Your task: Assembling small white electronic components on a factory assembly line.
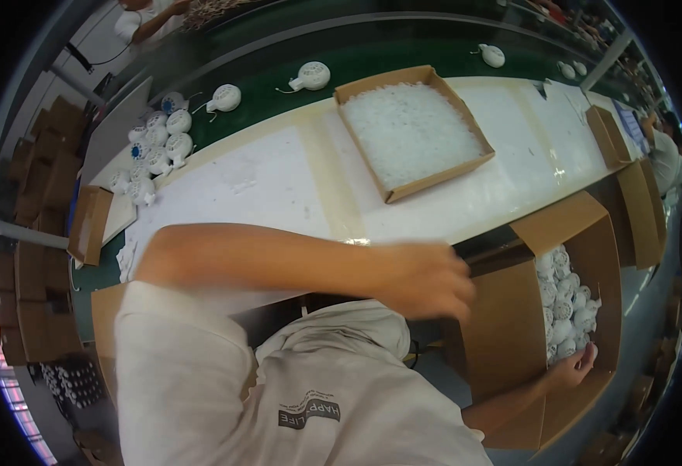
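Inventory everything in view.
Round vented units: dozens, white, on conveyor belt (five), piled left, in large carton
Worktable: one, white, centre
Conveyor belt: one, green, behind worktable
Large carton: one, brown, right
Shallow carton: one, brown, on worktable
Small pieces: countless, translucent white, in shallow carton
Other cartons: many, brown, left and right
Co-workers: at least two, pale tops, background
Shirt: one, pale, bottom
Left hand: one, bare, blurred, centre
Right hand: one, bare, in large carton

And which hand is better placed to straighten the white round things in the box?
Probably the right hand: it's inside the box, beside the white round things. The left hand is outside it.
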The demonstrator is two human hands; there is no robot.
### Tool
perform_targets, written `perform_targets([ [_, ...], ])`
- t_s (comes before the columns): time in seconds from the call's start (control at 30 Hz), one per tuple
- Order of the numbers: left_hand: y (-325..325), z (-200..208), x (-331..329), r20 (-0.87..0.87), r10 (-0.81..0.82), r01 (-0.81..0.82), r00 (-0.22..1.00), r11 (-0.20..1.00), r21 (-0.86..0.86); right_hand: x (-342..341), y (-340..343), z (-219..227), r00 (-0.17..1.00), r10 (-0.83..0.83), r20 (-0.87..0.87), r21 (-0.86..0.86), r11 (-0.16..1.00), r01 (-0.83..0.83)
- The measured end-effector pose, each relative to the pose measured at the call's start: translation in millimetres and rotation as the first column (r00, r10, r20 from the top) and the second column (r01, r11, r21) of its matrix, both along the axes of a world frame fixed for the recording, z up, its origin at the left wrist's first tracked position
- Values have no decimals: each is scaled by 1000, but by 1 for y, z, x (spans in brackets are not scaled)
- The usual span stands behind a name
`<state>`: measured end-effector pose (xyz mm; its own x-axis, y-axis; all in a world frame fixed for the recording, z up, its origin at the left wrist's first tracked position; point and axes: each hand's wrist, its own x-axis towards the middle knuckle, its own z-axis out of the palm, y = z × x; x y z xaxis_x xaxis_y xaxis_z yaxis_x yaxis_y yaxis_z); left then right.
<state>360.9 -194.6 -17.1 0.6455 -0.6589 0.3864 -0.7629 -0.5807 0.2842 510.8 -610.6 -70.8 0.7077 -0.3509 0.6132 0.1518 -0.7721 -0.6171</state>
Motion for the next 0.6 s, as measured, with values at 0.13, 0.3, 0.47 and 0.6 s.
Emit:
perform_targets([
  [0.13, 189, 21, -101, 44, 765, -765, 643, 640, 69, -5, 48, 3, 975, 104, 196, 209, 967, -145],
  [0.3, 327, 23, -273, 115, 882, -793, -456, -462, 398, -21, 174, 16, 697, 593, 403, 193, 690, -698],
  [0.47, 370, -13, -306, 25, 791, -669, -611, -532, 519, -115, 370, 68, -304, 949, 86, -76, -298, -952],
  [0.6, 378, -35, -300, 96, 757, -627, -646, -599, 498, -184, 492, 95, -582, 796, -166, -154, -604, -782],
])
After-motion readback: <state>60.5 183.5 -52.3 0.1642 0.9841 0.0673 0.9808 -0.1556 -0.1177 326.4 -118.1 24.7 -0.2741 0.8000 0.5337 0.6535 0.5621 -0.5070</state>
